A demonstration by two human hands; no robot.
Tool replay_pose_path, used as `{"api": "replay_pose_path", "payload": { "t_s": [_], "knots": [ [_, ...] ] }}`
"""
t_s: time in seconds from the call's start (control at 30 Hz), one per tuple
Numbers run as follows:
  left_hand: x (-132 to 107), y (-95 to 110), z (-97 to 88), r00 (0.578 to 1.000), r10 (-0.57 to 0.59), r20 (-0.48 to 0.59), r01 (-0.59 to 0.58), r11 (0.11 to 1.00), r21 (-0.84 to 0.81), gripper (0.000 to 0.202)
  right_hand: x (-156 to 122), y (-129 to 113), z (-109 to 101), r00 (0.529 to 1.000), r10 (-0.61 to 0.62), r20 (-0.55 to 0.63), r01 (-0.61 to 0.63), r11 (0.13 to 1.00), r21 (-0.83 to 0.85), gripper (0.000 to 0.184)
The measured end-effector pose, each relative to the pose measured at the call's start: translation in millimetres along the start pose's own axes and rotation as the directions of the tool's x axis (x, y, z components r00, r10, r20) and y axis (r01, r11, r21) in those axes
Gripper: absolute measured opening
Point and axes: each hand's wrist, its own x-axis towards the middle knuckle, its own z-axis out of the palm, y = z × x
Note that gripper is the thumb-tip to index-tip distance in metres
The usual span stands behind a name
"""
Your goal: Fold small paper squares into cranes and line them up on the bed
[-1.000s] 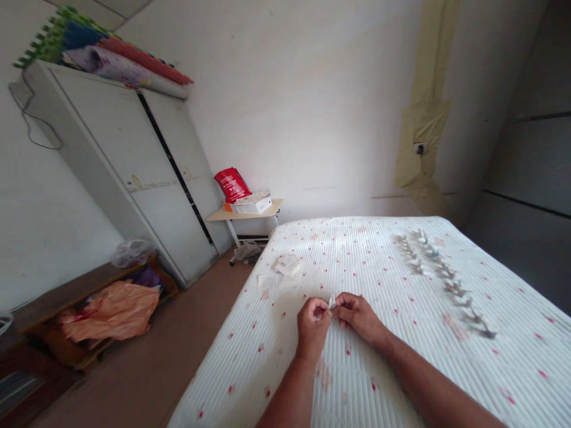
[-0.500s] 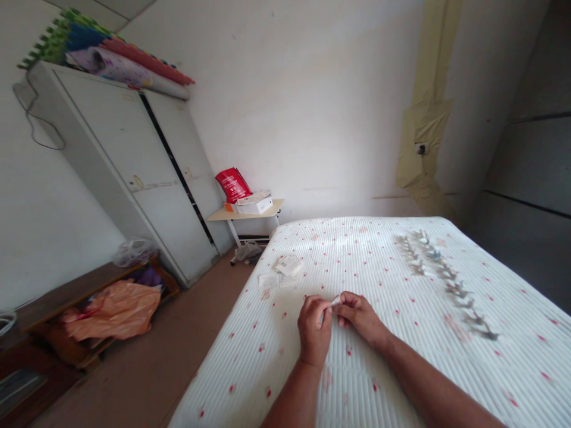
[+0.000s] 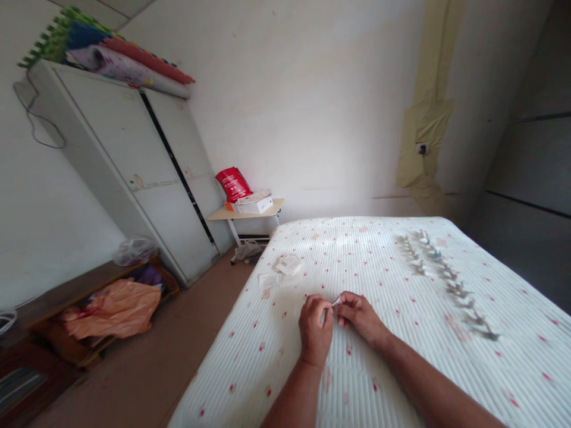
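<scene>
My left hand point(image 3: 314, 329) and my right hand point(image 3: 360, 316) meet over the white quilted bed cover point(image 3: 379, 368). Both pinch a small folded piece of pale paper point(image 3: 335, 302) between their fingertips. The fingers of both hands are curled closed around it. A few flat paper squares point(image 3: 282, 268) lie on the cover a little beyond my left hand. To the right, a row of several small folded paper figures point(image 3: 446, 284) runs along the bed.
A grey wardrobe point(image 3: 134, 178) stands at the left with rolled mats on top. A small side table point(image 3: 244, 213) holds a red bag and a white box. An orange cloth point(image 3: 111, 306) lies on a low wooden bench. Brown floor runs beside the bed.
The paper piece has tipped lower between my fingertips, and both hands have shifted very slightly right. Nothing else has moved.
</scene>
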Motion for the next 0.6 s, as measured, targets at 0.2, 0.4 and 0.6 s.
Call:
{"api": "replay_pose_path", "payload": {
  "t_s": [0.2, 0.4, 0.6],
  "knots": [
    [-0.6, -1.1, 0.0, 0.999, 0.048, 0.0, -0.048, 0.999, -0.009, 0.021, -0.3, -1.8, 0.9, 1.0, 0.005, 0.016, -0.005, 1.0, 0.004, 0.019],
    [-1.5, -4.7, 1.6, 0.999, 0.042, 0.003, -0.042, 0.999, 0.006, 0.024, 0.9, 3.0, 1.0, 1.0, -0.003, 0.015, 0.004, 1.0, -0.008, 0.021],
    [-1.2, -3.6, 1.7, 1.0, 0.014, 0.005, -0.014, 1.0, -0.002, 0.023, 1.4, 4.7, 1.2, 1.0, -0.005, 0.008, 0.005, 1.0, -0.024, 0.023]
  ]
}}
